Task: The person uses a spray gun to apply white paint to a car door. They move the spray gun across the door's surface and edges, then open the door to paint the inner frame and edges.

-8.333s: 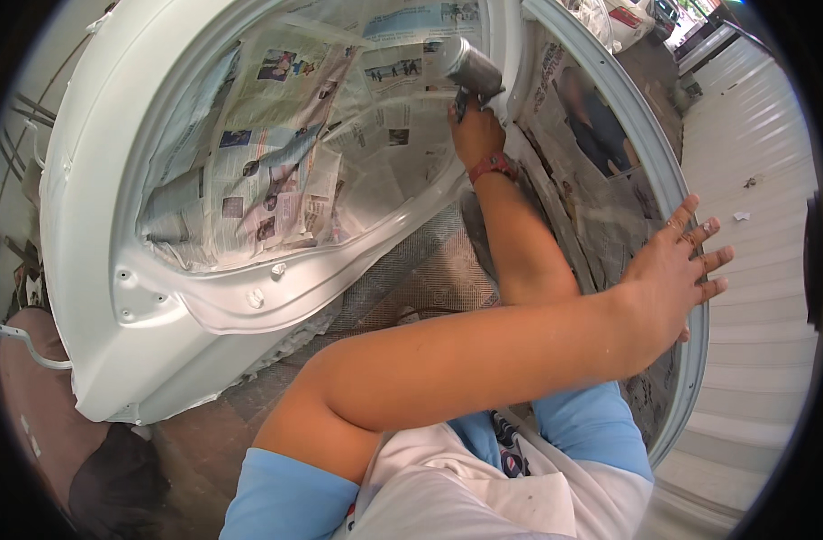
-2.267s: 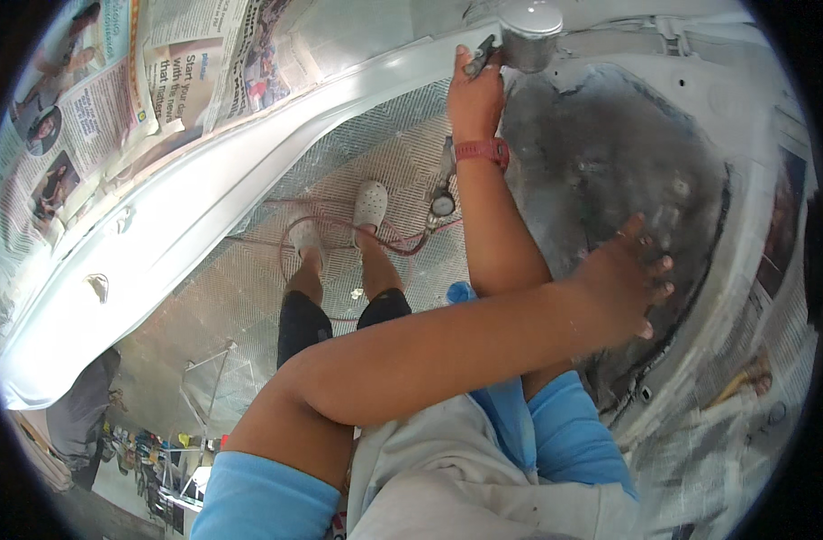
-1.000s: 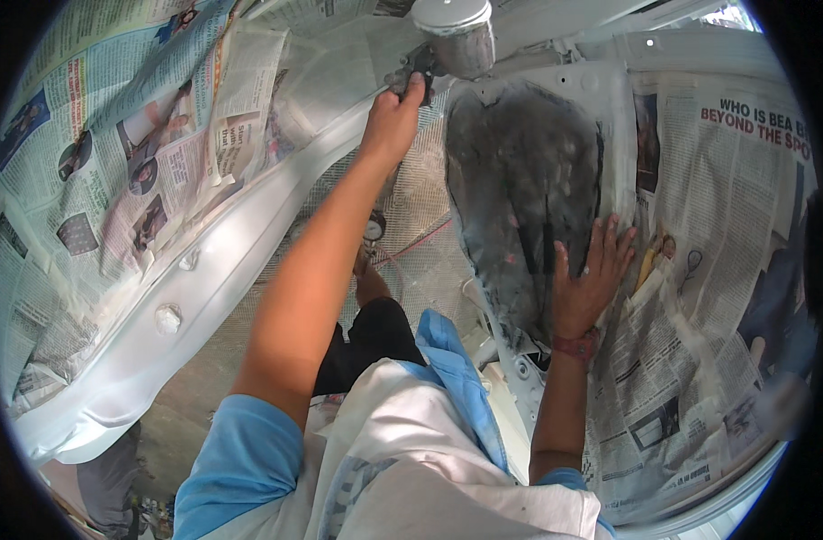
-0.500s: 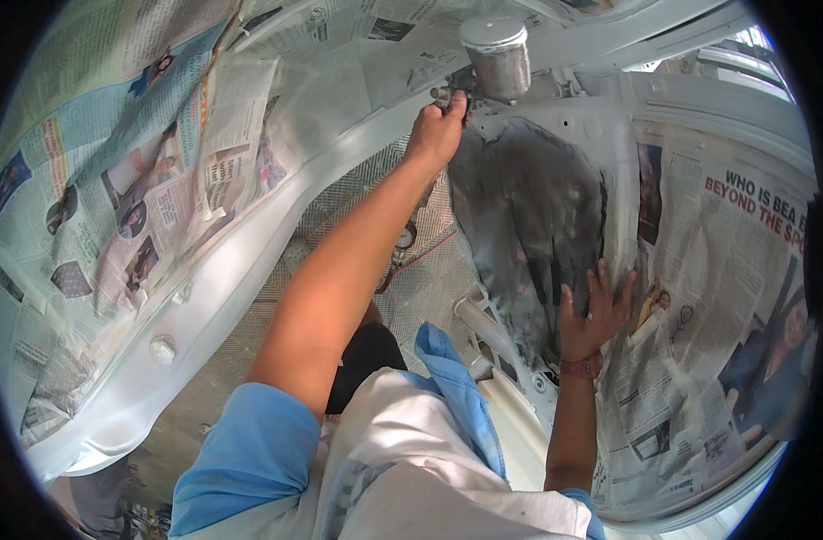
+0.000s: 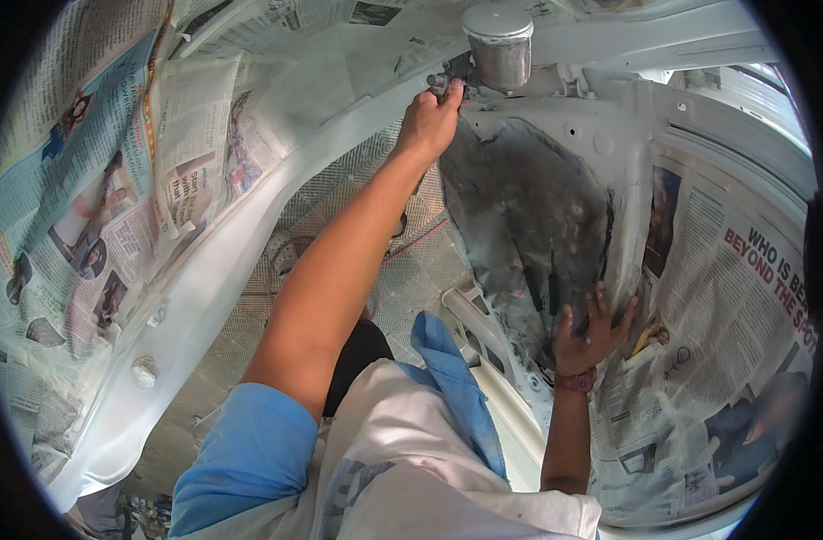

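My left hand (image 5: pixel 429 121) reaches up and away, its fingers wrapped round a paint spray gun (image 5: pixel 449 79). The gun's silver, lidded metal cup (image 5: pixel 500 56) stands above it, with pale paint on the lid and rim. My fingers hide most of the grip and trigger. Below the gun is a white-painted car door frame (image 5: pixel 623 171), with a dark, dusty sheet (image 5: pixel 542 198) over its middle. My right hand (image 5: pixel 592 340), a reddish watch (image 5: pixel 576 380) on its wrist, rests fingers spread at the border of that sheet and the newspaper.
Newspaper masking (image 5: pixel 718 288) covers the panel on the right, and more newspaper (image 5: pixel 96 234) hangs at the left. A curved white car body edge (image 5: pixel 218 292) runs diagonally past my left arm. A red hose or cord (image 5: pixel 420 243) crosses the patterned floor below.
The view has shifted a little, and the newspaper at the left appears farther left. My left hand with the spray gun sits slightly higher in the picture; my right hand appears slightly lower, still spread.
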`<state>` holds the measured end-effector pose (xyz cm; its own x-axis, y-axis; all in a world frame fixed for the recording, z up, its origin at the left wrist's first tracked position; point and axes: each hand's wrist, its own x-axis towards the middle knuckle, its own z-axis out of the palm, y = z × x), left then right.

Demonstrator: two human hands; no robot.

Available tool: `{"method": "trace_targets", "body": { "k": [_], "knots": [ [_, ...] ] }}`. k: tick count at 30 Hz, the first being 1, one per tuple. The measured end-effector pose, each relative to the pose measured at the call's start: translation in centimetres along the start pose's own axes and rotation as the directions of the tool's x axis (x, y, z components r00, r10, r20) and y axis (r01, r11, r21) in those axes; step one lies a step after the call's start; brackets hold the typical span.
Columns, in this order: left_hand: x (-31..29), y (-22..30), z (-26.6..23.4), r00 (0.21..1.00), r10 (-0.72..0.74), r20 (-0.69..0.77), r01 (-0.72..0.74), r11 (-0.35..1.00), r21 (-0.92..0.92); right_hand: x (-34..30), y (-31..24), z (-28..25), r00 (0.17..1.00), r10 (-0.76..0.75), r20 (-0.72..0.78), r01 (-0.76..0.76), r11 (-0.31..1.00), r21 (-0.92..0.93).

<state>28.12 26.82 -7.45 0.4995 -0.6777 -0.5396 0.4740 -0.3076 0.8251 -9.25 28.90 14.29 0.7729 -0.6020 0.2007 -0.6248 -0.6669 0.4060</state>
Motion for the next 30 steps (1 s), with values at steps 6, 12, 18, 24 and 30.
{"method": "trace_targets", "body": {
  "k": [6,12,18,24,30],
  "knots": [
    [-2.1,3.4,-0.1,0.997,0.074,0.014,-0.075,0.997,0.032,0.0,-0.1,0.1,0.999,-0.017,-0.028,0.017,1.000,-0.010],
    [-5.7,10.5,-1.2,0.937,0.248,0.247,-0.184,0.950,-0.254,0.0,-0.1,0.1,0.998,-0.020,-0.058,0.021,1.000,0.015],
    [-5.1,10.3,-3.1,0.895,0.220,0.387,-0.104,0.949,-0.297,0.0,-0.4,-0.3,1.000,-0.006,-0.017,0.006,1.000,-0.020],
    [-0.3,4.0,-4.1,0.956,-0.045,0.290,0.082,0.989,-0.119,0.2,-0.4,-0.1,0.999,-0.013,-0.045,0.014,0.999,0.029],
    [1.7,1.5,-4.5,0.978,-0.132,0.164,0.121,0.990,0.079,0.2,-0.2,0.1,0.997,-0.040,-0.070,0.042,0.999,0.018]
  ]
}}
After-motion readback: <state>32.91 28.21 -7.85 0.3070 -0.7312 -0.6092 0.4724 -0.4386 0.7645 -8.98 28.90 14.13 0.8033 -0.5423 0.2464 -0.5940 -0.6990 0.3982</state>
